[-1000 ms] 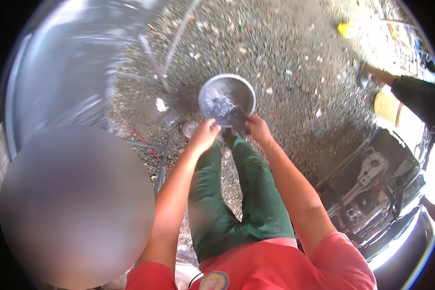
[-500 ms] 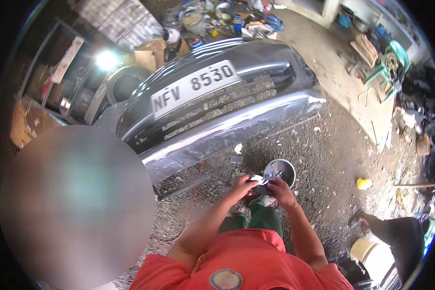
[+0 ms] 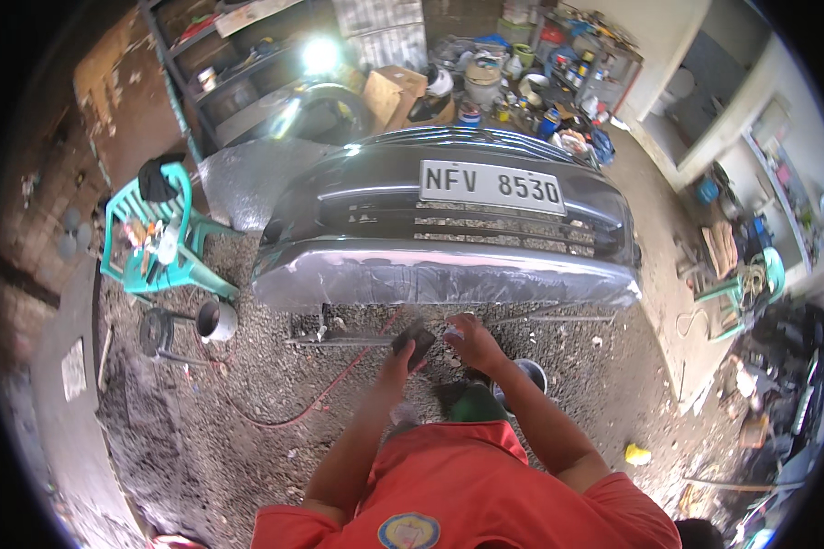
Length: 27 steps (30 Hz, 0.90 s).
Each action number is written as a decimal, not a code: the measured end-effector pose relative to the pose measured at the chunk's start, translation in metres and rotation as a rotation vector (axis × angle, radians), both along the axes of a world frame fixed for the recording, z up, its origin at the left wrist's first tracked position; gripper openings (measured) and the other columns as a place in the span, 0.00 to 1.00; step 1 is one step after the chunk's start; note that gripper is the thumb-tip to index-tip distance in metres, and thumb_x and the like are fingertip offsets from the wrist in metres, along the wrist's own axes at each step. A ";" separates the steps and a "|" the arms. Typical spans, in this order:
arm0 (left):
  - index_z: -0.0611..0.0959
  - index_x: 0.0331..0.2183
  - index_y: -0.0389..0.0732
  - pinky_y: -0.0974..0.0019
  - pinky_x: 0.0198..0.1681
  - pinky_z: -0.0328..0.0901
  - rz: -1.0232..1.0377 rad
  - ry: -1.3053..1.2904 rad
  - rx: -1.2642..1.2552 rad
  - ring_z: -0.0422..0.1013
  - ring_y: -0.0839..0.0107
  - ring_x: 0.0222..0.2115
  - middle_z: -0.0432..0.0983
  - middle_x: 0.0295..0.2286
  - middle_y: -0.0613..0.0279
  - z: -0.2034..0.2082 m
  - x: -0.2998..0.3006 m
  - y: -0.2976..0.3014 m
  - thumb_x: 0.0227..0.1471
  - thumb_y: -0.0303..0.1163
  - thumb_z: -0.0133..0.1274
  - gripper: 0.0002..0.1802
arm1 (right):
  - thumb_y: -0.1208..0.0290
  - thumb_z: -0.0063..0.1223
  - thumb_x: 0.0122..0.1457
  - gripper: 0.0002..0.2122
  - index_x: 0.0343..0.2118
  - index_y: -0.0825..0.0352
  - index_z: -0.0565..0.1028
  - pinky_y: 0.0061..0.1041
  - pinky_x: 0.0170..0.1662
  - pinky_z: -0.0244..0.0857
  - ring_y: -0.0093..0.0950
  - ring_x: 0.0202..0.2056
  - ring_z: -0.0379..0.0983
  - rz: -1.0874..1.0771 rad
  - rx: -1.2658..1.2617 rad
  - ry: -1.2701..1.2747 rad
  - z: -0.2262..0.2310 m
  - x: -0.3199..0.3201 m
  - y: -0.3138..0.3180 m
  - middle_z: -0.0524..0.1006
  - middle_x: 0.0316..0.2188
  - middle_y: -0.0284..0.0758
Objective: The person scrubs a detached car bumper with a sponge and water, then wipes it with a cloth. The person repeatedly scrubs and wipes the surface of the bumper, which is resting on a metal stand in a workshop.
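A grey car bumper (image 3: 357, 274) with a white licence plate (image 3: 492, 187) spans the space in front of me, its lower part streaked with pale, chalky marks. My left hand (image 3: 398, 364) grips a dark rectangular block (image 3: 417, 336) just short of the bumper's near edge. Close beside it, my right hand (image 3: 474, 345) has its fingers curled around something small and pale, too blurred to name. The two hands are a little apart, and neither touches the bumper. Partly behind my right forearm stands a grey bucket (image 3: 541, 371) on the gravel.
A green plastic chair (image 3: 160, 229) with things on it stands left, near a second bucket (image 3: 216, 321). A red hose (image 3: 293, 421) curves over the gravel. Cartons, cans and a tyre crowd the back. Another green chair (image 3: 769, 274) and a yellow object (image 3: 638, 455) are right.
The view has swung left, bringing in the green chair. My hands have moved from over the bucket toward the bumper and drawn apart; the block is now in my left hand alone.
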<state>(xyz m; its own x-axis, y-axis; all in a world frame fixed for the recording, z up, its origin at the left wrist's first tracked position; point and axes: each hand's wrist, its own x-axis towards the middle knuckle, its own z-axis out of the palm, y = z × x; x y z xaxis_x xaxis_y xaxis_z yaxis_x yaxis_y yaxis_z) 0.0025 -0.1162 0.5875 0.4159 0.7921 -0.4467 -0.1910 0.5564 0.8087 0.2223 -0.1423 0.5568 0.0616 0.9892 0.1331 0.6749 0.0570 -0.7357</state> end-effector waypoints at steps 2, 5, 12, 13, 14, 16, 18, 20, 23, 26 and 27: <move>0.70 0.58 0.35 0.63 0.54 0.67 0.066 0.113 0.102 0.69 0.65 0.52 0.72 0.52 0.56 -0.002 -0.009 0.015 0.65 0.51 0.47 0.32 | 0.69 0.55 0.60 0.17 0.50 0.69 0.72 0.42 0.57 0.63 0.49 0.54 0.68 0.101 -0.108 -0.014 0.045 -0.008 0.027 0.71 0.52 0.49; 0.64 0.63 0.34 0.62 0.59 0.58 0.287 0.237 0.281 0.64 0.60 0.57 0.67 0.56 0.49 0.007 0.023 0.035 0.65 0.55 0.45 0.38 | 0.72 0.52 0.60 0.15 0.50 0.67 0.73 0.45 0.55 0.65 0.50 0.52 0.69 0.149 0.090 -0.204 0.067 0.020 0.069 0.71 0.52 0.46; 0.56 0.64 0.28 0.48 0.66 0.51 0.574 0.980 0.947 0.52 0.39 0.64 0.53 0.63 0.33 0.009 0.071 0.098 0.62 0.23 0.44 0.32 | 0.67 0.51 0.63 0.14 0.50 0.64 0.74 0.44 0.52 0.67 0.44 0.49 0.71 0.267 0.209 -0.449 0.080 0.073 0.162 0.73 0.50 0.40; 0.56 0.64 0.28 0.47 0.67 0.50 0.589 1.097 1.041 0.51 0.38 0.64 0.52 0.63 0.32 0.009 0.073 0.107 0.60 0.20 0.44 0.33 | 0.65 0.50 0.65 0.14 0.50 0.66 0.74 0.44 0.52 0.68 0.45 0.49 0.72 0.274 0.223 -0.497 0.078 0.076 0.169 0.74 0.49 0.42; 0.55 0.64 0.26 0.45 0.67 0.49 0.604 1.151 1.043 0.49 0.38 0.65 0.51 0.63 0.32 -0.002 0.077 0.114 0.59 0.18 0.44 0.33 | 0.64 0.50 0.65 0.15 0.49 0.67 0.74 0.43 0.52 0.68 0.45 0.49 0.72 0.270 0.199 -0.484 0.073 0.075 0.173 0.74 0.49 0.42; 0.54 0.64 0.25 0.45 0.68 0.48 0.659 1.163 1.006 0.49 0.37 0.65 0.51 0.63 0.31 -0.020 0.088 0.121 0.58 0.17 0.44 0.34 | 0.63 0.49 0.66 0.15 0.49 0.69 0.74 0.43 0.51 0.69 0.45 0.49 0.72 0.258 0.146 -0.466 0.066 0.072 0.178 0.74 0.49 0.44; 0.51 0.65 0.27 0.47 0.68 0.47 0.766 1.113 0.907 0.47 0.39 0.66 0.49 0.64 0.32 -0.036 0.101 0.115 0.57 0.16 0.45 0.37 | 0.61 0.46 0.67 0.16 0.47 0.70 0.74 0.41 0.51 0.69 0.46 0.48 0.73 0.257 0.151 -0.431 0.063 0.068 0.176 0.74 0.48 0.44; 0.50 0.65 0.28 0.47 0.69 0.46 0.867 1.030 0.785 0.46 0.40 0.66 0.48 0.64 0.32 -0.041 0.120 0.105 0.57 0.16 0.45 0.38 | 0.60 0.45 0.67 0.17 0.47 0.70 0.75 0.41 0.50 0.69 0.45 0.48 0.73 0.262 0.180 -0.433 0.061 0.074 0.177 0.74 0.48 0.44; 0.49 0.66 0.30 0.49 0.69 0.45 0.915 0.978 0.688 0.45 0.41 0.67 0.46 0.65 0.34 -0.042 0.135 0.102 0.57 0.16 0.46 0.39 | 0.60 0.43 0.68 0.17 0.47 0.69 0.75 0.41 0.50 0.69 0.44 0.48 0.72 0.258 0.051 -0.464 0.066 0.073 0.175 0.74 0.48 0.44; 0.49 0.67 0.30 0.51 0.70 0.41 1.015 0.937 0.673 0.43 0.41 0.67 0.45 0.66 0.34 -0.027 0.141 0.122 0.60 0.19 0.45 0.38 | 0.61 0.42 0.68 0.17 0.47 0.69 0.74 0.41 0.49 0.69 0.45 0.49 0.72 0.267 -0.017 -0.505 0.074 0.072 0.176 0.74 0.48 0.44; 0.47 0.67 0.31 0.51 0.70 0.38 1.018 0.849 0.667 0.41 0.41 0.68 0.42 0.66 0.34 -0.026 0.144 0.135 0.63 0.25 0.43 0.38 | 0.61 0.42 0.68 0.16 0.47 0.69 0.75 0.42 0.49 0.69 0.45 0.48 0.72 0.279 -0.018 -0.484 0.076 0.068 0.178 0.75 0.48 0.44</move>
<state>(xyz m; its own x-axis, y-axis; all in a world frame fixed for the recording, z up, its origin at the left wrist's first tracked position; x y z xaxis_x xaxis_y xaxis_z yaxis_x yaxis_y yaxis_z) 0.1467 0.0190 0.5610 -0.6229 0.7275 0.2877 0.3874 -0.0326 0.9213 0.2904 0.0359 0.6329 -0.2669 0.9616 0.0641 0.8972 0.2722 -0.3478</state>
